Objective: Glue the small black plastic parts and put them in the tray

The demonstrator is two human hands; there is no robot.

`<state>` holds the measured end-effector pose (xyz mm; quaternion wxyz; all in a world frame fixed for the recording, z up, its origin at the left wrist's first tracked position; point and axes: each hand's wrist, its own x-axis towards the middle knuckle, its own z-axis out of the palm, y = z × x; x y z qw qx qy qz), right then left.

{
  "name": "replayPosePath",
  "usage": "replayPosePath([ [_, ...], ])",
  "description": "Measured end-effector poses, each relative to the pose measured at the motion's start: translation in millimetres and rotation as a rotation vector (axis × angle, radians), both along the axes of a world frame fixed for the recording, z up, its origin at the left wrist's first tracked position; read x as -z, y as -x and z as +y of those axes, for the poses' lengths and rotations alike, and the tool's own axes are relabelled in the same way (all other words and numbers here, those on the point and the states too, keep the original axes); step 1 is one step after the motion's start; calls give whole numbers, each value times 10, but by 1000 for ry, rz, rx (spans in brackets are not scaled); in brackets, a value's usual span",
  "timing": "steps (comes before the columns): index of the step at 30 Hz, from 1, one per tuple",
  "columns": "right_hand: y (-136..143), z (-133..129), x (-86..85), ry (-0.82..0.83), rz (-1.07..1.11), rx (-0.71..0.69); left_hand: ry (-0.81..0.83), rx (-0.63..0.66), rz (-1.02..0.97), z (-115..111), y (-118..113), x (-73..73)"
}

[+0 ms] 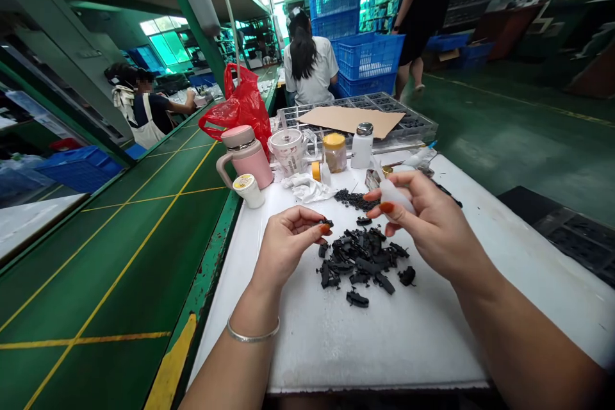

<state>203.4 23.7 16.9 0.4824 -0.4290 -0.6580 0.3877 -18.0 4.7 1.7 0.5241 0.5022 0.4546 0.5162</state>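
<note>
Between the thumb and fingers of my left hand point(293, 240) is a small black plastic part point(327, 223), mostly covered by the fingertips. My right hand point(427, 218) is closed around a translucent white squeeze bottle point(396, 197), its narrow tip pointing up and to the left. Below and between both hands lies a loose pile of black plastic parts point(368, 255) on the white tabletop point(384, 346). Behind that pile, a heap of tiny black pieces point(353, 197) is partly hidden by my right fingers.
A pink thermos point(252, 163), white tub point(250, 192), clear lidded cup point(287, 147), yellow-lidded jar point(335, 152) and white pump bottle point(362, 146) stand along the back. A green conveyor belt point(120, 256) runs at left. Co-workers point(310, 67) are beyond, near blue crates point(368, 57).
</note>
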Motion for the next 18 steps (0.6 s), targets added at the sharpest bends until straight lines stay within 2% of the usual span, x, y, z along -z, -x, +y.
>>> replayPosePath([
  [6,-68,-69,-96,-201,-138,286,1,-1,-18,5,9,12],
  [8,-82,-73,-100,-228,-139,277,6,-6,-10,3,6,10],
  [11,-89,-63,-88,-152,-80,196,10,-14,2,-1,-2,1],
  [13,-79,-59,-78,-130,-36,189,5,-22,12,-2,-7,-4],
  [18,-12,-84,-54,-180,148,164,-23,-30,68,4,-8,8],
])
